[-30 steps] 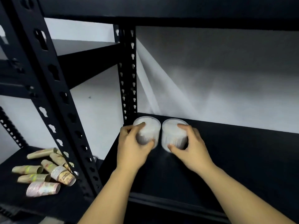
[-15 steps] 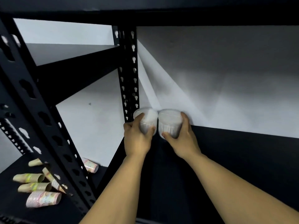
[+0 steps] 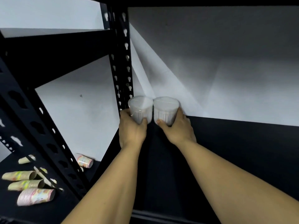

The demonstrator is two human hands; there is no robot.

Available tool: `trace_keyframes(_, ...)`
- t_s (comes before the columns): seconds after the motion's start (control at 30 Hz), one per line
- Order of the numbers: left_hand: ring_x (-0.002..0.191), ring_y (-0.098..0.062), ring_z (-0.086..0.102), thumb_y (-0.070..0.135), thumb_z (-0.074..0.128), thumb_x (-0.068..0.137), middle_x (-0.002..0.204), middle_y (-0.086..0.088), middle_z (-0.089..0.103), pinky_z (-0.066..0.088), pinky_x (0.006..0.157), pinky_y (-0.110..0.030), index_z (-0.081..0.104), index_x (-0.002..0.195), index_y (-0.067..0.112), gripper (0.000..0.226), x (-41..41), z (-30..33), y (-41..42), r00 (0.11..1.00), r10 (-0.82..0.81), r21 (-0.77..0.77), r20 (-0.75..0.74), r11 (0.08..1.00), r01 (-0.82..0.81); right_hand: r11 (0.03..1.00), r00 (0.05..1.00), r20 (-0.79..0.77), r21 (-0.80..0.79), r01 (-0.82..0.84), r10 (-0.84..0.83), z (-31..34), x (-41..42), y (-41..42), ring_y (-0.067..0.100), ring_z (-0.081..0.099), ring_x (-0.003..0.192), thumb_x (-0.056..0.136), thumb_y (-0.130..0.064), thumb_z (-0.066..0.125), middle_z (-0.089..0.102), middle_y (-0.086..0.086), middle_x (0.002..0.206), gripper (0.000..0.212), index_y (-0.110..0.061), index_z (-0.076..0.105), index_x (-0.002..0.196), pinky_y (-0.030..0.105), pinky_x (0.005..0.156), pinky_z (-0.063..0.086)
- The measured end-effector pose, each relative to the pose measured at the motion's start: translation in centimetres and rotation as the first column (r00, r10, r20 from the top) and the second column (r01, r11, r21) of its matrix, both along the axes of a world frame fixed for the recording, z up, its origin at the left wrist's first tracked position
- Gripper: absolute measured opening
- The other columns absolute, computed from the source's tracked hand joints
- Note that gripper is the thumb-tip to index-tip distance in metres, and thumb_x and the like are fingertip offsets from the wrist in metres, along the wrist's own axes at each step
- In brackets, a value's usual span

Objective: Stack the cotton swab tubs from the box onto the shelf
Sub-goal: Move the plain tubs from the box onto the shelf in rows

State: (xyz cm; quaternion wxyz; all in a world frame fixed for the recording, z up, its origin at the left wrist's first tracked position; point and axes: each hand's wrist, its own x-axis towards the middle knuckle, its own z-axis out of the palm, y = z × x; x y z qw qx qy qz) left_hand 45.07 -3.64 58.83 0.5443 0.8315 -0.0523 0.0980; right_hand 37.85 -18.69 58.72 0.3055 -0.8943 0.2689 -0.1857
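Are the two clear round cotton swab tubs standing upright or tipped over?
Upright: left clear round tub and right clear round tub both show flat lids on top, swabs vertical inside.

Both tubs now sit farther back than a second ago, against the white wall at the rear of the shelf (image 3: 234, 143). The left hand (image 3: 131, 131) has pushed the left tub (image 3: 140, 109) into the corner beside the black upright post (image 3: 123, 62), and the right hand (image 3: 177, 130) has brought the right tub (image 3: 165, 109) along with it (the two now touch, where a narrow gap showed before). Both arms reach out longer.
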Motion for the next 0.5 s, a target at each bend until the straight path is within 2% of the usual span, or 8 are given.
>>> trace_keyframes(0.13, 0.116, -0.027, 0.06, 0.035, 0.074, 0.085, 0.135, -0.005, 0.051, 0.045, 0.085, -0.031, 0.045, 0.139, 0.025, 0.061, -0.1, -0.1, 0.0, 0.999, -0.033, 0.066, 0.03, 0.997, 0.031, 0.996, 0.998, 0.055, 0.08, -0.033, 0.029, 0.1, -0.9, 0.1, 0.025, 0.041, 0.139, 0.069, -0.07, 0.07, 0.043, 0.002, 0.151, 0.111, -0.022, 0.02, 0.156, 0.043, 0.112, 0.041)
trace_keyframes(0.23, 0.121, -0.033, 0.056, 0.04, 0.075, 0.083, 0.138, -0.011, 0.046, 0.047, 0.087, -0.035, 0.037, 0.145, 0.017, 0.077, -0.4, -0.1, 0.1, 0.997, -0.071, 0.18, 0.009, 0.981, 0.068, 0.992, 0.997, 0.066, 0.11, -0.058, 0.051, 0.3, -2.4, 0.0, 0.024, 0.041, 0.14, 0.079, -0.05, 0.077, 0.036, 0.004, 0.155, 0.101, -0.018, 0.021, 0.156, 0.029, 0.109, 0.036)
trace_keyframes(0.3, 0.125, -0.036, 0.051, 0.043, 0.078, 0.079, 0.137, -0.015, 0.045, 0.048, 0.098, -0.04, 0.038, 0.144, 0.011, 0.082, -2.1, 0.2, 0.7, 0.996, -0.087, 0.217, -0.023, 0.972, 0.09, 0.996, 0.997, 0.053, 0.066, -0.055, 0.052, 0.5, -4.8, 0.0, 0.025, 0.041, 0.14, 0.083, -0.043, 0.076, 0.033, 0.006, 0.157, 0.095, -0.017, 0.022, 0.157, 0.03, 0.108, 0.037)
trace_keyframes(0.37, 0.125, -0.033, 0.05, 0.045, 0.078, 0.078, 0.133, -0.013, 0.047, 0.046, 0.103, -0.04, 0.047, 0.138, 0.014, 0.074, -5.2, 0.8, 1.4, 0.988, -0.151, 0.27, -0.016, 0.951, 0.15, 0.996, 0.995, 0.066, 0.036, -0.083, 0.08, 0.7, -7.8, 0.2, 0.022, 0.047, 0.135, 0.084, -0.042, 0.075, 0.038, 0.003, 0.152, 0.084, -0.021, 0.033, 0.153, 0.031, 0.105, 0.042)
trace_keyframes(0.5, 0.122, -0.02, 0.051, 0.047, 0.074, 0.081, 0.127, 0.0, 0.052, 0.047, 0.098, -0.033, 0.057, 0.127, 0.023, 0.055, -12.6, 1.0, 3.4, 0.939, -0.34, 0.364, 0.049, 0.882, 0.3, 0.986, 0.985, 0.066, 0.013, -0.163, 0.162, 1.2, -14.5, 0.9, 0.014, 0.05, 0.128, 0.085, -0.043, 0.073, 0.047, -0.008, 0.138, 0.059, -0.029, 0.051, 0.138, 0.033, 0.104, 0.045)
